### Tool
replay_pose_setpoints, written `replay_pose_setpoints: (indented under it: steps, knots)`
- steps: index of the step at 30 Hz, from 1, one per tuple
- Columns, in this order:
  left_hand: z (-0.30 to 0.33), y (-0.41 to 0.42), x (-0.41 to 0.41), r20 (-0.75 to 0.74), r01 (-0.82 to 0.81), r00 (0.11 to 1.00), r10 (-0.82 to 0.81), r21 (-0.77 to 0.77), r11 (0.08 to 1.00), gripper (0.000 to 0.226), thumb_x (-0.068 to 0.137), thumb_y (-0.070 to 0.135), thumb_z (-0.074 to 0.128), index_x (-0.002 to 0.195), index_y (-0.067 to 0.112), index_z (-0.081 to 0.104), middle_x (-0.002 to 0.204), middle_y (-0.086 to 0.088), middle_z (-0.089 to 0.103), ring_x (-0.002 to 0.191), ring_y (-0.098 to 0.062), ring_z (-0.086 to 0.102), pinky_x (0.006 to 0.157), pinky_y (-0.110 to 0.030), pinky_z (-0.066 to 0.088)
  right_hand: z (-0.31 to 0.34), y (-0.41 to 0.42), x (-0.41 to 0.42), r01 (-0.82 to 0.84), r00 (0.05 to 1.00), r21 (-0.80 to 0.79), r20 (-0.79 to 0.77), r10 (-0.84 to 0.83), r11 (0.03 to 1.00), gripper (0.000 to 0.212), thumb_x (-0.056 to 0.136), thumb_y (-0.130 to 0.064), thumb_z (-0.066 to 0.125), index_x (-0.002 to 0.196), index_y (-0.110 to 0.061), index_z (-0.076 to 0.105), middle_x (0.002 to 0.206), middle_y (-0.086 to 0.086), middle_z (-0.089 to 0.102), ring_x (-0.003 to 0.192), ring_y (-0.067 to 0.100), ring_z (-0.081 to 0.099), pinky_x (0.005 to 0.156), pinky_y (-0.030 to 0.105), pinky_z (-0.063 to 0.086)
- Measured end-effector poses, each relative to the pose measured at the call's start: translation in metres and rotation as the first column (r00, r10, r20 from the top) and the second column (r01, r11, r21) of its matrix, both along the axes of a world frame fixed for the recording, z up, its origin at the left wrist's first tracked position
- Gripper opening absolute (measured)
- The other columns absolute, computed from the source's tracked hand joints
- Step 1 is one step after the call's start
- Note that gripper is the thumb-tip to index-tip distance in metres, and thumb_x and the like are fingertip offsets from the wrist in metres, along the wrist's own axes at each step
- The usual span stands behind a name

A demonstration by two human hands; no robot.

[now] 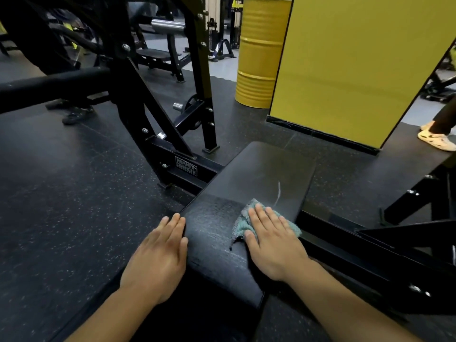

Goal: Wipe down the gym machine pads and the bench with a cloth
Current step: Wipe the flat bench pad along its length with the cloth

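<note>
A long black bench pad [259,174] runs away from me in the middle of the view. Its near half looks damp and streaked, its far half dull. My right hand [274,240] lies flat with straight fingers on a teal cloth [243,224], pressing it onto the pad's right side. The cloth is mostly covered by the hand. My left hand [160,255] rests flat against the pad's left edge, fingers straight, holding nothing.
A black machine frame [158,124] stands left of the bench, more black steel [394,243] on the right. A yellow drum [261,53] and a yellow pillar [357,65] rise behind. People's feet show at the far left [76,114] and right [436,139]. Speckled rubber floor lies around.
</note>
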State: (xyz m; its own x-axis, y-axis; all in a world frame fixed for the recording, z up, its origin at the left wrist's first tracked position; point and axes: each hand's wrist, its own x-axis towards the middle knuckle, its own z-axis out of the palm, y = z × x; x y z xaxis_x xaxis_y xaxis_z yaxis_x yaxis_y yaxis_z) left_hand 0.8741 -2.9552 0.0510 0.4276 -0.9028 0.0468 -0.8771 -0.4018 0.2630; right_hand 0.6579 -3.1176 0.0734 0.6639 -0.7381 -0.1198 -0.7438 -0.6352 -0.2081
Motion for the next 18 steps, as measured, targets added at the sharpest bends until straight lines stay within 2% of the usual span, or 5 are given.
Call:
replay_pose_setpoints:
  steps: [2,7,11,15,18]
  knots:
    - [0.004,-0.005,0.003,0.01,0.05,0.999,-0.05,0.007,0.999,0.079,0.093,0.059,-0.009,0.165,0.029,0.007,0.171,0.016,0.001,0.156,-0.001,-0.006,0.123,-0.022,-0.001,-0.001,-0.008,0.013,-0.016,1.0,0.007,0.003,0.016,1.0,0.065,0.108,-0.053,0.01,0.164,-0.028,-0.008,0.171,-0.009,-0.016,0.157,0.011,-0.019,0.125,0.035,-0.014]
    - [0.003,-0.036,0.0,0.039,0.108,0.993,-0.108,0.002,0.994,0.075,0.098,0.053,0.004,0.165,0.024,0.017,0.171,0.009,0.012,0.158,-0.008,0.005,0.123,-0.023,0.0,-0.006,-0.031,0.043,-0.045,0.999,0.002,0.003,0.045,0.999,0.065,0.107,-0.052,0.01,0.165,-0.027,-0.006,0.172,-0.007,-0.014,0.158,0.013,-0.017,0.127,0.039,-0.012]
    - [0.002,-0.066,-0.003,-0.005,0.13,0.992,-0.13,-0.016,0.991,0.082,0.093,0.056,-0.002,0.165,0.022,0.02,0.171,0.008,0.013,0.158,-0.009,0.005,0.126,-0.027,0.001,-0.005,-0.039,0.061,-0.074,0.997,-0.009,0.008,0.074,0.997,0.064,0.107,-0.052,0.013,0.165,-0.028,-0.003,0.173,-0.007,-0.011,0.158,0.013,-0.014,0.128,0.038,-0.011]
    - [0.003,-0.093,-0.004,-0.035,0.142,0.989,-0.144,-0.07,0.987,0.062,0.107,0.046,0.017,0.164,0.022,0.022,0.171,0.006,0.017,0.158,-0.01,0.007,0.127,-0.029,0.003,-0.004,-0.041,0.049,-0.067,0.997,-0.007,0.035,0.067,0.998,0.064,0.108,-0.055,0.015,0.165,-0.032,-0.002,0.172,-0.011,-0.009,0.158,0.008,-0.013,0.126,0.033,-0.012]
    - [0.003,-0.105,-0.001,-0.034,0.164,0.985,-0.167,-0.074,0.984,0.058,0.109,0.042,0.024,0.164,0.022,0.021,0.171,0.006,0.017,0.159,-0.011,0.007,0.129,-0.031,0.005,-0.006,-0.042,0.022,-0.006,1.0,-0.021,0.024,0.007,1.0,0.065,0.107,-0.058,0.014,0.165,-0.034,-0.002,0.172,-0.014,-0.01,0.157,0.006,-0.014,0.125,0.031,-0.012]
